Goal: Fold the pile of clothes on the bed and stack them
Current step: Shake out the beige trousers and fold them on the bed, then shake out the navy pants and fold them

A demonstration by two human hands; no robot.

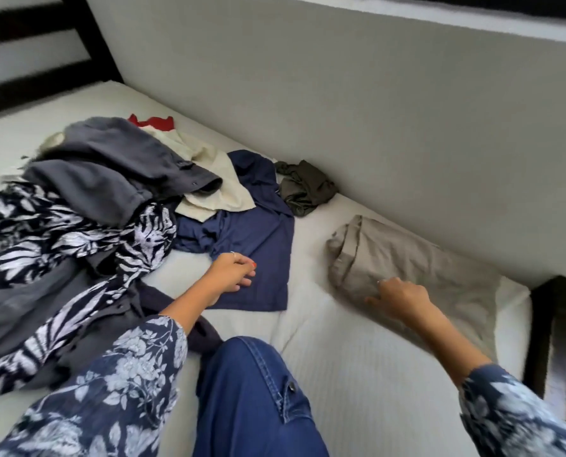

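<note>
Here, hands (232, 272) beside bed (357, 374) edge.

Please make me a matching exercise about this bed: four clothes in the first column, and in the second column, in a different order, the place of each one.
Things
1. navy shirt
2. beige garment
3. olive garment
4. red garment

Places
A. crumpled beside the wall, beyond the navy shirt
B. at the far end of the pile, mostly hidden
C. under the left hand
D. folded near the wall, touched by the right hand

Pairs: 1-C, 2-D, 3-A, 4-B
</note>
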